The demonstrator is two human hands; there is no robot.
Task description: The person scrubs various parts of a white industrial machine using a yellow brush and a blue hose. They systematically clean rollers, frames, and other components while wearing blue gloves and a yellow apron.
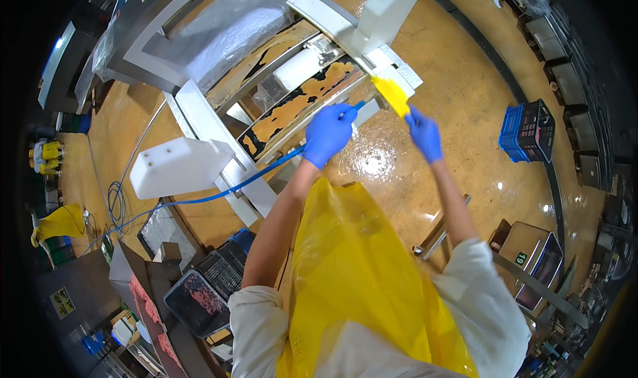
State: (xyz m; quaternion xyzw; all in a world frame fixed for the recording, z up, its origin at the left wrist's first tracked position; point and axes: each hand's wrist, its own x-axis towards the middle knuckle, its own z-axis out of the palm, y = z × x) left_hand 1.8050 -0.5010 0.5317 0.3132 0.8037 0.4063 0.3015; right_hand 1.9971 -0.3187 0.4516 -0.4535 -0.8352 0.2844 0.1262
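Observation:
My left hand [328, 135], in a blue glove, is closed round a blue hose [247, 183]. The hose's end sticks out past my fingers and points at the machine's near right corner. In my right hand [424, 135], also gloved in blue, is the handle of a yellow brush [391, 94], slightly blurred. Its far end is at a white end piece [404, 79] of the machine; I cannot tell if they touch. In front of me the machine's open frame [302, 125] shows patchy black and tan surfaces and a white block [297, 70].
Two white upright blocks [178, 167] rise from the machine's sides. Clear plastic [232, 32] covers its far part. A blue and black crate [527, 132] stands on the wet tan floor at right. Black crates [199, 301], one with pink bits, sit lower left. Another person in yellow [60, 222] is at far left.

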